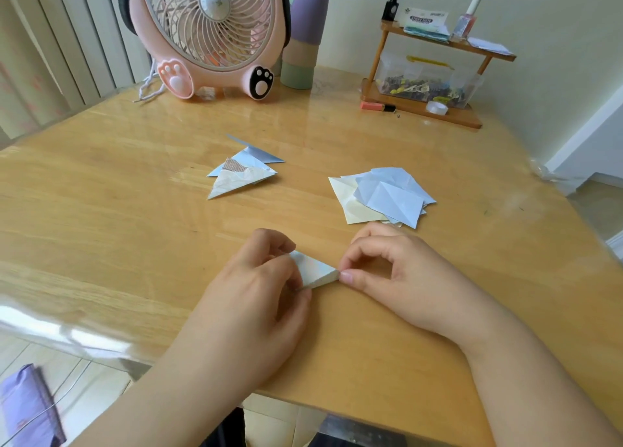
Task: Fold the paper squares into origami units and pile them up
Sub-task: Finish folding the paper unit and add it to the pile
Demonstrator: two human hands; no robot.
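Folded paper triangle (315, 271) is being held on the table (101, 210) at 6 o'clock. Left hand (256, 291) is pinching its wide end; right hand (387, 271) is pinching the tip. The crease is best pressed flat before release. Finished units (241, 173) are lying at 12 o'clock, unfolded squares (381, 197) at 2.

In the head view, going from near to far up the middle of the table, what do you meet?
Folded paper triangle pinched between the left hand and right hand → pile of finished folded units → pink fan at the back edge.
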